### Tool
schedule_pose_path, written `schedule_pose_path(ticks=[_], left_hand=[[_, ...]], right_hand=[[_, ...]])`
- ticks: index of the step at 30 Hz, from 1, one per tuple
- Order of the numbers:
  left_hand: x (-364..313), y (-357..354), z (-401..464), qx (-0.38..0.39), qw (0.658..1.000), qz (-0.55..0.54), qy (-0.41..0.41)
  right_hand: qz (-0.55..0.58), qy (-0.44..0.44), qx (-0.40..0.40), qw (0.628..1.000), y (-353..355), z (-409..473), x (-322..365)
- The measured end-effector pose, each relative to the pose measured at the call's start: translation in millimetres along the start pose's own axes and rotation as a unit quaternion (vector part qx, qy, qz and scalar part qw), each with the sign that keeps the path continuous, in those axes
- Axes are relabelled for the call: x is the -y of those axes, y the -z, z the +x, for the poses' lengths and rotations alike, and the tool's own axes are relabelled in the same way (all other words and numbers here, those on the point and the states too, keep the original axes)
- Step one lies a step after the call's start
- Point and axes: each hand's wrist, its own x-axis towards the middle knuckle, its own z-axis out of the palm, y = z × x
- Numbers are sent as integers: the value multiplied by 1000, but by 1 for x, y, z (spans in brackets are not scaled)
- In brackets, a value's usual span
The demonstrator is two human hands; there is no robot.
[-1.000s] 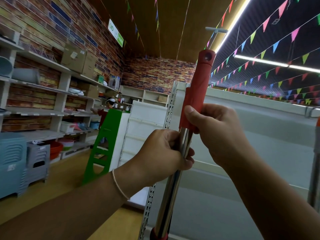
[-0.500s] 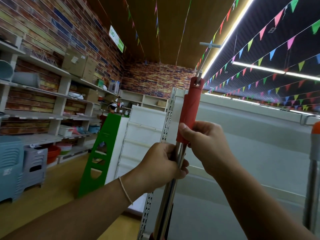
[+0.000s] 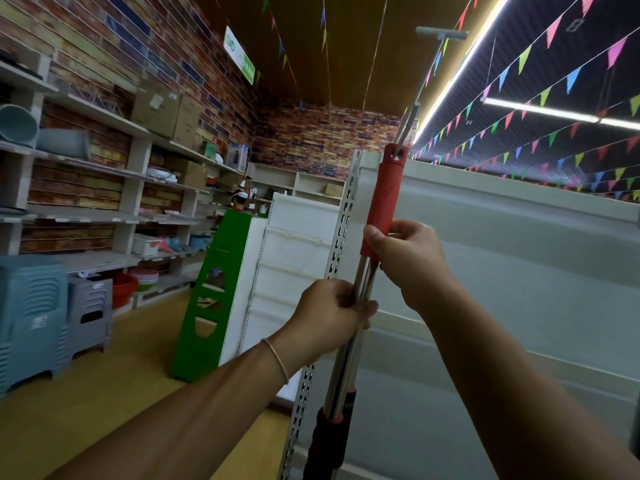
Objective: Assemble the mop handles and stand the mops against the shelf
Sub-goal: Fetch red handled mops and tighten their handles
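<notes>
A mop handle stands almost upright in front of me: a shiny metal pole (image 3: pixel 346 368) topped by a red plastic grip (image 3: pixel 382 202) with a hole at its tip. My left hand (image 3: pixel 332 313) grips the metal pole just below the red grip. My right hand (image 3: pixel 405 258) holds the lower end of the red grip between thumb and fingers. A red and black collar (image 3: pixel 330 434) sits lower on the pole. Right behind the handle is the white shelf unit (image 3: pixel 502 271) with its slotted upright (image 3: pixel 341 237). The mop head is out of view.
A green stepped stand (image 3: pixel 211 299) and another white shelf unit (image 3: pixel 294 258) stand to the left. Grey plastic stools (image 3: pixel 31 317) and wall shelves with boxes and basins line the far left. A person stands behind the green stand. Wooden floor lies between.
The view has tilted so that the handle sits lower in view, more of the pole and its collar showing. Both hands have kept their hold on the pole and red grip.
</notes>
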Motion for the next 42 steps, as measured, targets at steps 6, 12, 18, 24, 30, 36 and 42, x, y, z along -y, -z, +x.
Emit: schedule_pose_path(ticks=[6, 12, 18, 24, 30, 36, 42], left_hand=[[10, -5, 21, -16, 1000, 21, 1], [23, -9, 34, -34, 999, 38, -8], [28, -12, 44, -54, 997, 47, -6], [40, -25, 49, -130, 988, 83, -16], [41, -37, 41, -205, 962, 165, -76], [37, -37, 40, -222, 946, 226, -70], [34, -29, 32, -162, 945, 282, -31]], right_hand=[[-1, -5, -5, 1000, -4, 21, -20], [-27, 16, -35, 999, -13, 35, -38], [-13, -11, -38, 999, -11, 48, -45], [4, -16, -19, 1000, -10, 54, -49], [18, -27, -7, 999, -11, 56, -50], [-1, -20, -6, 1000, -11, 56, -49], [-24, -55, -3, 998, -2, 34, -53]])
